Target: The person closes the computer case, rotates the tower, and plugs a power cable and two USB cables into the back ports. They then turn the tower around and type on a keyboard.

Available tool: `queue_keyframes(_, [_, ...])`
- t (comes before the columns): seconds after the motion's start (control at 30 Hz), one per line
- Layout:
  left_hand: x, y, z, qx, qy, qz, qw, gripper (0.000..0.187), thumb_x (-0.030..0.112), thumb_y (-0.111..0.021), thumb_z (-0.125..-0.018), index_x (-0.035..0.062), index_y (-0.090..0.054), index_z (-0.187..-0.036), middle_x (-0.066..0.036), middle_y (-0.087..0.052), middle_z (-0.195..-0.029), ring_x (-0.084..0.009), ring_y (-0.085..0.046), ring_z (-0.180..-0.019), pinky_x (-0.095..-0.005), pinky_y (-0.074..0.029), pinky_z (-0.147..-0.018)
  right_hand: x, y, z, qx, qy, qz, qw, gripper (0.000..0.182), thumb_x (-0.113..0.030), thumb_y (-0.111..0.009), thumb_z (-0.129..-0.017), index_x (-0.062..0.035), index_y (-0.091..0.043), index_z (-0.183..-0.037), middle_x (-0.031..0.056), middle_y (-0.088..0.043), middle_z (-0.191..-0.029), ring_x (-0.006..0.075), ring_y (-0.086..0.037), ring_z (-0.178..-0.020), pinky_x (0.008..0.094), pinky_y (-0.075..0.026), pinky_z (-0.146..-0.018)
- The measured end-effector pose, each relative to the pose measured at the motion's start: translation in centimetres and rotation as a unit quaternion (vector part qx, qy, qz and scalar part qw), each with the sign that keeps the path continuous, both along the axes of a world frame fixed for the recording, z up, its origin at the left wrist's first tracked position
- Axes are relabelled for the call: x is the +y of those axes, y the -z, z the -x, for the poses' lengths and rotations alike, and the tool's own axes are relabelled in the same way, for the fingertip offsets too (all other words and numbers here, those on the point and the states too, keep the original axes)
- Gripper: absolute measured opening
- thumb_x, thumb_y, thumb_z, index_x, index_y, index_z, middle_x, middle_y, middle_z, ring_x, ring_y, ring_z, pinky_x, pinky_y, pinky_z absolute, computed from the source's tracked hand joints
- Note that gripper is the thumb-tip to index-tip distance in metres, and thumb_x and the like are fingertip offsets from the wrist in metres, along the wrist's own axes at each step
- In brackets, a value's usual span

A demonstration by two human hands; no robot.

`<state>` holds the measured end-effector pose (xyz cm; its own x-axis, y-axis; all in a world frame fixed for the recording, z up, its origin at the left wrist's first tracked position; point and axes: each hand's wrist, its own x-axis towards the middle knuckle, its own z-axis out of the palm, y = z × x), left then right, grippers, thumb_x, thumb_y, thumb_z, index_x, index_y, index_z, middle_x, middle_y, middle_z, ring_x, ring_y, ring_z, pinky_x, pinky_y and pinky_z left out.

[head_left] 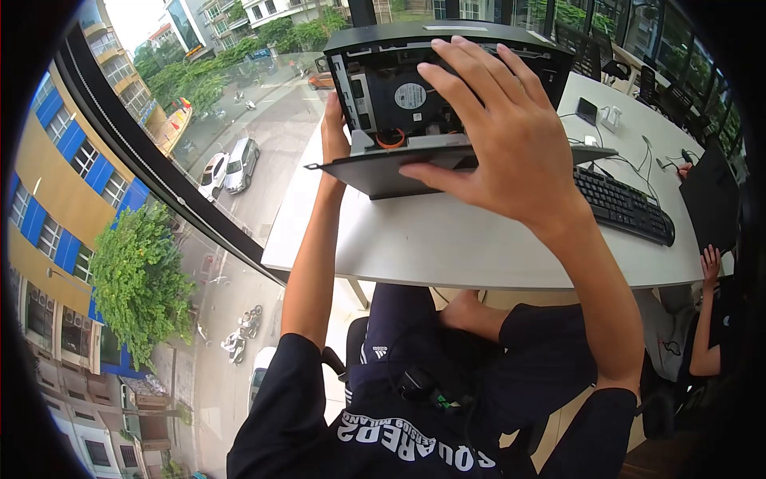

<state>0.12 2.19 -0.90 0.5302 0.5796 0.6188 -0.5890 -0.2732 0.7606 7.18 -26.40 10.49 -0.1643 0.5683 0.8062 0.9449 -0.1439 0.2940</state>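
A black desktop computer case (447,36) rests on the white table with its inside exposed, showing a round-labelled drive (410,96) and an orange-red cable (391,139). A dark cover panel (383,173) juts along the case's near lower side, tilted toward me. My left hand (334,132) grips the left side of the case, its fingers partly hidden behind it. My right hand (507,132) is spread in front of the opening. Its thumb lies against the panel, and its other fingers stretch toward the case's upper edge.
Right of the case are a black keyboard (626,205), a small black box (586,110), a white adapter (611,118) and loose cables. Another person's hand (710,263) is near a dark screen (710,199) at far right. A large window (239,160) borders the table's left side.
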Motion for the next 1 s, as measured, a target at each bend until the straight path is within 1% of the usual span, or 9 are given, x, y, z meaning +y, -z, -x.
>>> queue_keyframes(0.03, [0.0,-0.2,0.3,0.017,-0.010,-0.030,0.999,0.071,0.059,-0.034,-0.115,0.0006,-0.066,-0.136,-0.011,-0.075,-0.120,-0.0180,-0.070,-0.109,-0.0322,-0.057,-0.095,0.6,-0.3,-0.5,-0.008,-0.002,-0.014,1.000,0.088,-0.066,-0.083,-0.080,-0.0103,-0.061,-0.144,0.0101,-0.059,-0.152,0.0286,-0.054,-0.145,0.0494,-0.037,-0.126])
queue_keyframes(0.1, [-0.4,-0.6,0.6,0.011,0.037,0.041,0.998,0.067,0.057,-0.034,-0.115,0.0018,-0.064,-0.140,-0.010,-0.074,-0.123,-0.0182,-0.070,-0.111,-0.0337,-0.054,-0.100,1.9,-0.6,-1.5,-0.022,-0.005,-0.041,0.999,0.085,-0.068,-0.081,-0.081,-0.0103,-0.063,-0.140,0.0094,-0.063,-0.147,0.0276,-0.056,-0.142,0.0469,-0.037,-0.126])
queue_keyframes(0.13, [-0.8,-0.8,0.8,0.008,0.060,0.077,0.995,0.065,0.056,-0.035,-0.116,0.0024,-0.062,-0.141,-0.010,-0.073,-0.125,-0.0183,-0.069,-0.113,-0.0344,-0.053,-0.103,2.3,-1.0,-1.9,-0.044,0.002,-0.049,0.998,0.097,-0.076,-0.081,-0.078,-0.0062,-0.062,-0.143,0.0129,-0.061,-0.150,0.0312,-0.058,-0.141,0.0464,-0.042,-0.122])
queue_keyframes(0.23, [-1.2,-0.3,1.7,0.073,-0.002,0.073,0.995,0.064,0.055,-0.033,-0.116,0.0043,-0.056,-0.149,-0.011,-0.069,-0.134,-0.0217,-0.065,-0.124,-0.0376,-0.049,-0.109,2.8,-3.3,-2.5,-0.041,0.073,0.083,0.993,0.120,-0.092,-0.051,-0.089,0.0059,-0.041,-0.159,0.0247,-0.049,-0.162,0.0400,-0.042,-0.155,0.0494,-0.031,-0.131])
queue_keyframes(0.3, [-0.5,1.1,1.7,0.073,-0.063,0.004,0.995,0.068,0.057,-0.031,-0.116,0.0042,-0.055,-0.150,-0.012,-0.066,-0.139,-0.0234,-0.062,-0.129,-0.0382,-0.049,-0.110,4.2,-3.1,-3.7,-0.033,0.049,0.065,0.996,0.119,-0.091,-0.050,-0.091,0.0081,-0.045,-0.156,0.0271,-0.049,-0.161,0.0396,-0.043,-0.154,0.0506,-0.031,-0.131])
queue_keyframes(0.43, [-2.9,-1.2,2.9,0.068,-0.012,0.068,0.995,0.088,0.072,-0.034,-0.109,0.0015,-0.042,-0.162,-0.018,-0.050,-0.162,-0.0308,-0.045,-0.151,-0.0413,-0.034,-0.126,6.0,-3.7,-5.1,-0.016,0.057,0.072,0.996,0.123,-0.094,-0.048,-0.089,0.0107,-0.045,-0.155,0.0278,-0.048,-0.162,0.0399,-0.042,-0.155,0.0493,-0.029,-0.132])
queue_keyframes(0.63, [-0.8,0.0,2.6,0.086,-0.004,0.035,0.996,0.112,0.087,-0.022,-0.102,-0.0038,-0.028,-0.168,-0.021,-0.033,-0.174,-0.0355,-0.030,-0.161,-0.0432,-0.019,-0.133,7.3,-4.4,-5.9,0.020,0.068,0.089,0.993,0.128,-0.095,-0.051,-0.086,0.0127,-0.045,-0.154,0.0276,-0.046,-0.163,0.0400,-0.038,-0.157,0.0470,-0.027,-0.133])
queue_keyframes(0.83, [-1.8,-0.1,2.7,0.102,-0.033,0.004,0.994,0.113,0.087,-0.026,-0.102,-0.0057,-0.030,-0.167,-0.023,-0.031,-0.174,-0.0351,-0.030,-0.161,-0.0431,-0.018,-0.133,8.5,-4.5,-7.0,0.050,0.069,0.106,0.991,0.125,-0.094,-0.053,-0.086,0.0100,-0.047,-0.154,0.0270,-0.046,-0.163,0.0397,-0.037,-0.158,0.0472,-0.028,-0.133])
queue_keyframes(1.0, [-1.3,0.3,2.6,0.102,-0.054,-0.049,0.992,0.098,0.076,-0.046,-0.103,-0.0003,-0.039,-0.164,-0.020,-0.047,-0.161,-0.0326,-0.042,-0.152,-0.0417,-0.029,-0.127,8.3,-5.1,-6.5,0.062,0.092,0.132,0.985,0.122,-0.093,-0.056,-0.085,0.0077,-0.049,-0.154,0.0262,-0.048,-0.162,0.0405,-0.038,-0.157,0.0477,-0.029,-0.132])
